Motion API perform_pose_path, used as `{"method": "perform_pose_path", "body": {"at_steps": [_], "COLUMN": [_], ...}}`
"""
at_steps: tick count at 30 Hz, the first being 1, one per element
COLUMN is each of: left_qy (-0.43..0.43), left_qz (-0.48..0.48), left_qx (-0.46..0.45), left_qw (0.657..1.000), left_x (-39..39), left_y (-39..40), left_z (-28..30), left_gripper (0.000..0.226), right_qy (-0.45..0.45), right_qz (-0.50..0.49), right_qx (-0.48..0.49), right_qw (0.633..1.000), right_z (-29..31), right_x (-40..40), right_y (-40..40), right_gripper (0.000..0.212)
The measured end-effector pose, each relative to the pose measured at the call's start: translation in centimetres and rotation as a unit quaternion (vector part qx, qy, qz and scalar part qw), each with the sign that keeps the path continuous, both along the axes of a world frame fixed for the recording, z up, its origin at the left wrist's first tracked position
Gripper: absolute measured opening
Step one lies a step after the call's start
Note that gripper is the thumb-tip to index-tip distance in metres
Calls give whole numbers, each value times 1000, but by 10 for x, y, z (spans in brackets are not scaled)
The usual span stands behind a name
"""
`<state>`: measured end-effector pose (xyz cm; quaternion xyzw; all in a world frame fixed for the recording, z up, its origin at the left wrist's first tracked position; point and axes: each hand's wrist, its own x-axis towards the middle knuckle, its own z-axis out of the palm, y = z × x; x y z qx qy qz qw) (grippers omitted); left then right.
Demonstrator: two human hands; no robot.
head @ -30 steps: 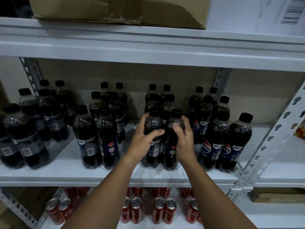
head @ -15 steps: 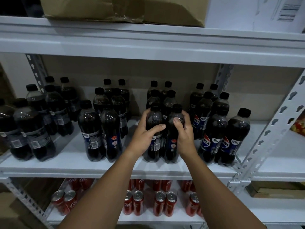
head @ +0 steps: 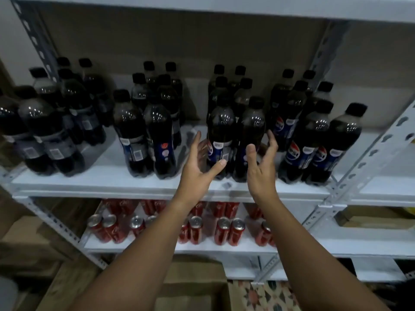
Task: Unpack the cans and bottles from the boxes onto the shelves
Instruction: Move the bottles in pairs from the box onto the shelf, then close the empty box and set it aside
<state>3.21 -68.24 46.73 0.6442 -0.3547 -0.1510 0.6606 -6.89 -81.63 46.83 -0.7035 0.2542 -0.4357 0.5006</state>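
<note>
So both my hands, left (head: 197, 167) and right (head: 261, 169), hang wide, grip empty, beside two glossy plastic bottles (head: 235, 140) on the smooth shelf (head: 112, 180).

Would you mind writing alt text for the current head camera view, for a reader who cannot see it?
A person's left hand and right hand, both open, flank two upright dark cola bottles at the front of a white metal shelf stocked with similar bottles. Red soda cans stand on the shelf below, and an open cardboard box sits at the bottom.
</note>
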Motion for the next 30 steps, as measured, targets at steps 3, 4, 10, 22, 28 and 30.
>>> {"method": "perform_pose_path", "body": {"at_steps": [3, 4, 10, 22, 28, 30], "left_qy": [9, 14, -10, -38, -120, -107], "left_qz": [38, 52, 129, 204, 223, 246], "left_qx": [-7, -21, -14, 283, 408, 423], "left_qw": [999, 998, 991, 937, 877, 865], "left_x": [-12, -16, -25, 5, 25, 32], "left_y": [27, 37, 94, 235, 275, 278], "left_z": [-27, -35, -110, -459, -616, -646], "left_gripper": [75, 65, 26, 24, 42, 50], "right_qy": [20, 16, 70, 324, 470, 496], "right_qz": [-72, -86, -94, -44, -45, -51], "right_qx": [-43, -61, -163, -175, -130, -113], "right_qw": [996, 994, 980, 929, 872, 860], "right_z": [-35, -47, -130, -441, -599, -630], "right_x": [-16, -22, -42, -80, -99, -103], "right_y": [25, 35, 83, 123, 110, 105], "right_gripper": [66, 61, 39, 30, 44, 51]}}
